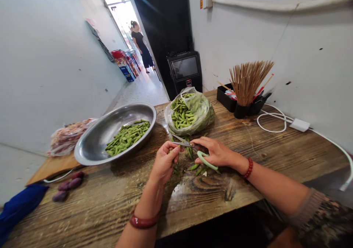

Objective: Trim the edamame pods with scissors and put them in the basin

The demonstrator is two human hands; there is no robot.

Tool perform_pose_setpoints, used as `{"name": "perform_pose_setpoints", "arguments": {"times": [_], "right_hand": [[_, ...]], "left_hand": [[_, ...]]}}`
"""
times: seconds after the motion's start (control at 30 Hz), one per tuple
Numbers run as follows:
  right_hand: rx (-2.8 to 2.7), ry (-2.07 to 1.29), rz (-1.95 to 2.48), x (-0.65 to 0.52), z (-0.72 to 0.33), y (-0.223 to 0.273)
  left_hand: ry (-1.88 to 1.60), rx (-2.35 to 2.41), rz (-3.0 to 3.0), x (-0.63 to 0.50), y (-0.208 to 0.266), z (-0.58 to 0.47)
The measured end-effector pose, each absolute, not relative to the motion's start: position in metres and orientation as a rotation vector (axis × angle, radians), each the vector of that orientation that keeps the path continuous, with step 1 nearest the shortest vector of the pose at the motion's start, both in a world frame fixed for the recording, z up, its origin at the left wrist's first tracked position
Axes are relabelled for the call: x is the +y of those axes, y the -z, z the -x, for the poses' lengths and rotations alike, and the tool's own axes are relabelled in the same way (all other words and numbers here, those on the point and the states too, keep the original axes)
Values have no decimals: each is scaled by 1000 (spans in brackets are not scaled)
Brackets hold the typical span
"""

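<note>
Holding mint-handled scissors in the right hand, with palm turned down, forefinger laid out by the pivot, and blades slightly parted toward the left. Reaching in low over the wooden table from the lower right with that forearm, ringed near the wrist by a red beaded bracelet. Pinching thumb against fingers with the left hand, right beside the blades; cannot tell what lies in that pinch. Angling up steeply from the bottom edge with the left forearm, circled by a dark red bangle. Scattered with loose green pods on the tabletop under and between both hands. Faced just beyond by an open plastic bag full of pods, and to the left by a steel bowl holding a pod heap.
</note>
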State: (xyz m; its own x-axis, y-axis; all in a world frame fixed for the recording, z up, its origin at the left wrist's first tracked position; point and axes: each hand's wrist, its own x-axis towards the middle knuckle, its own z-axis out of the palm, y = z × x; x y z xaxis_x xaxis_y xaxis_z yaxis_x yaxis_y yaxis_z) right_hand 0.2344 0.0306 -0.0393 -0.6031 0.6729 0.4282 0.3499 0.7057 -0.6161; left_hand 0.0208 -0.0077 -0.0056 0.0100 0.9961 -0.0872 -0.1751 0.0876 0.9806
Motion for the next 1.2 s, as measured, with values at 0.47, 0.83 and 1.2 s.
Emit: {"name": "perform_pose_setpoints", "arguments": {"times": [0.47, 0.83, 1.2], "right_hand": [[-2242, -655, 757, 33, -236, 44], [-2112, -747, 841, 40, -235, 47], [-2042, -701, 824, 43, -238, 46]], "left_hand": [[-1292, 1130, -959, -6, 3, -19], [-1383, 1031, -826, 1, 10, -6], [-1567, 1255, -1081, 1, -41, 21]]}}
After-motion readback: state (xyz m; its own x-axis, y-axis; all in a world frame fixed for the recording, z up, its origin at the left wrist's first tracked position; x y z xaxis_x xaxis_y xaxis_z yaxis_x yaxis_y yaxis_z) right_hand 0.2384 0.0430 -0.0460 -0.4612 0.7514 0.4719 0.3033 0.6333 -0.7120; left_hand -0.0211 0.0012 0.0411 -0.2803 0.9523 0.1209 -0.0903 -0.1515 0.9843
